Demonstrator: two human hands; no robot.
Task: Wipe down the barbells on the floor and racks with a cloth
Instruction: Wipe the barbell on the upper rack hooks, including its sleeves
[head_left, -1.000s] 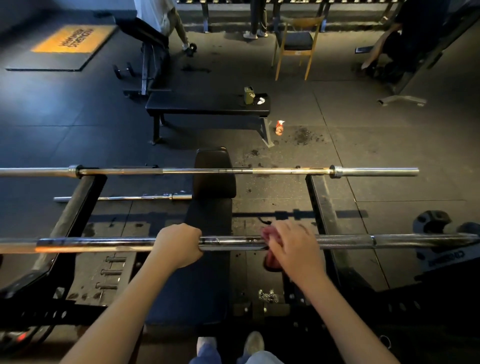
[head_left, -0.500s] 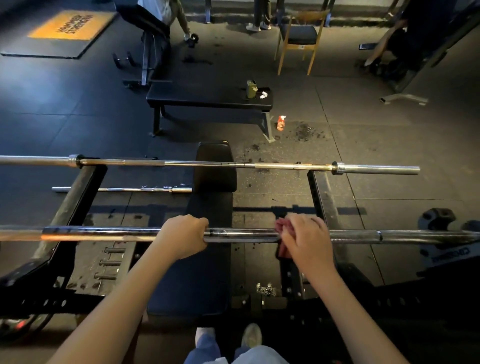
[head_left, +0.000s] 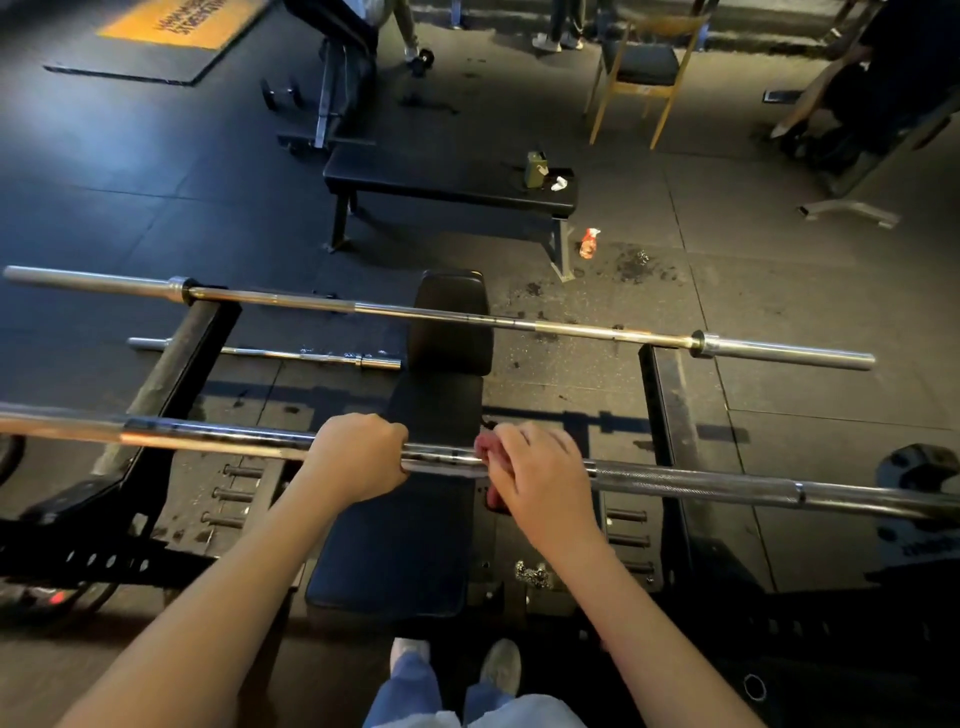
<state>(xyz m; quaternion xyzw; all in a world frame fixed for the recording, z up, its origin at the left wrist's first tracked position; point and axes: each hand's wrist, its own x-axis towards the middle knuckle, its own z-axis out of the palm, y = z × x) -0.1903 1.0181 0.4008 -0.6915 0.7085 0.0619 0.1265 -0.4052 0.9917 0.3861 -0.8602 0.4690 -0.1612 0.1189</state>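
Observation:
A chrome barbell (head_left: 727, 483) lies across the near rack right in front of me. My left hand (head_left: 358, 457) grips its shaft near the middle. Just to the right, my right hand (head_left: 540, 473) holds a reddish cloth (head_left: 485, 448) wrapped on the same shaft; most of the cloth is hidden under the palm. A second barbell (head_left: 467, 317) rests on the far rack supports. A third, shorter bar (head_left: 270, 354) lies on the floor to the left of the bench.
A black bench pad (head_left: 431, 467) runs under both racked bars. Black rack rails (head_left: 670, 441) flank it. Beyond stand a flat bench (head_left: 447, 182) with small items, an orange spray bottle (head_left: 589, 243) on the floor, a wooden chair (head_left: 644, 67) and people at the back.
The view has tilted, so the bars now slope down to the right. My right hand with the cloth sits closer to my left hand on the shaft than half a second ago.

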